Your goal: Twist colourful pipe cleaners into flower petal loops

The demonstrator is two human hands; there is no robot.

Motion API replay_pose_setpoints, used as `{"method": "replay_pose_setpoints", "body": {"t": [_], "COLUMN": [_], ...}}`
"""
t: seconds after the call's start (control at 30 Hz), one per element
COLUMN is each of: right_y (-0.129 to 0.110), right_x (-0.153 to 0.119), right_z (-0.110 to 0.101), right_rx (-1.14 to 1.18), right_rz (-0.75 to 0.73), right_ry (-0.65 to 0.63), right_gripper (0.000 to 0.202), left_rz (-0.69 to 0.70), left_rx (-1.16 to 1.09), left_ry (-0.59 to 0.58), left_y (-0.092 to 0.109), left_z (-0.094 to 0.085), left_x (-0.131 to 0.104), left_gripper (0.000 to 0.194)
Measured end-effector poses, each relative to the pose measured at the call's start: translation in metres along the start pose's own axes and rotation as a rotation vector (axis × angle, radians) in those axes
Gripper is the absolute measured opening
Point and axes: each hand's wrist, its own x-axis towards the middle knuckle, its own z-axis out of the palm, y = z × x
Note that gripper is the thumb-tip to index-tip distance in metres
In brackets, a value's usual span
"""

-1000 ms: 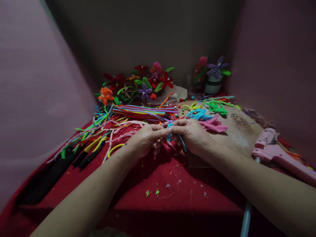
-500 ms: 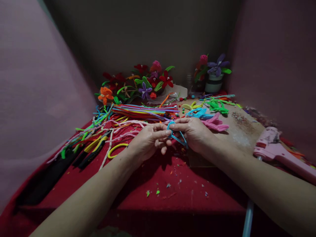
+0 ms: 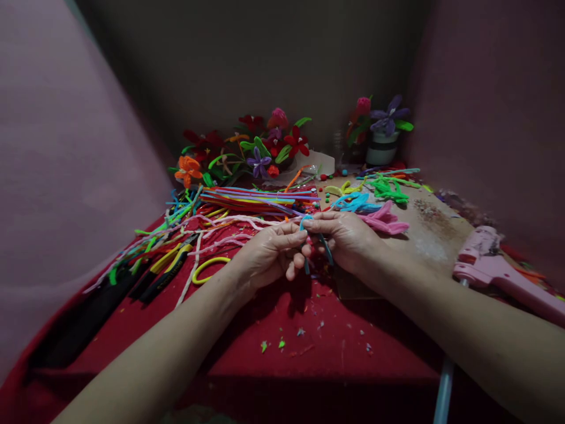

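Observation:
A blue pipe cleaner (image 3: 327, 248) is bent over between my two hands, its loop at the top and two ends hanging down apart. My left hand (image 3: 273, 250) pinches its left side between thumb and forefinger, the other fingers loosely curled. From the right, my right hand (image 3: 348, 238) pinches it near the loop. Just behind my right hand lie pink pipe-cleaner petals (image 3: 385, 219) and blue pipe-cleaner petals (image 3: 355, 202). Both hands are raised above the red cloth (image 3: 326, 353).
Pliers (image 3: 170, 268) and a yellow scissors handle (image 3: 205, 270) lie left, below a pipe cleaner bundle (image 3: 260, 199). A pink glue gun (image 3: 494, 268) is at right beside a board (image 3: 428, 235). Pipe-cleaner flowers (image 3: 260, 162) and a potted purple flower (image 3: 383, 147) stand behind.
The blue pipe cleaner's ends, crossed into a closed loop before, now hang apart and point downward. My hands stay in nearly the same place.

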Motion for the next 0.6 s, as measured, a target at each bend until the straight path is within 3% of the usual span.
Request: {"method": "replay_pose_setpoints", "body": {"t": [0.2,0.47,0.6], "right_y": [-0.0041,-0.0034,-0.0034], "right_x": [-0.0001,-0.0005,0.0003], "right_z": [0.0017,-0.0002,-0.0029], "right_rx": [-0.028,-0.105,-0.284], "right_rz": [-0.041,-0.086,-0.157], "right_ry": [0.073,0.062,0.023], "right_gripper": [0.014,0.014,0.013], "left_rz": [0.092,0.098,0.189], "left_rx": [0.209,0.201,0.253], "left_ry": [0.073,0.066,0.182], "left_y": [0.0021,0.0045,0.0087], "left_z": [0.005,0.0026,0.0], "left_x": [-0.0036,-0.0043,-0.0049], "left_gripper": [0.016,0.009,0.012]}}
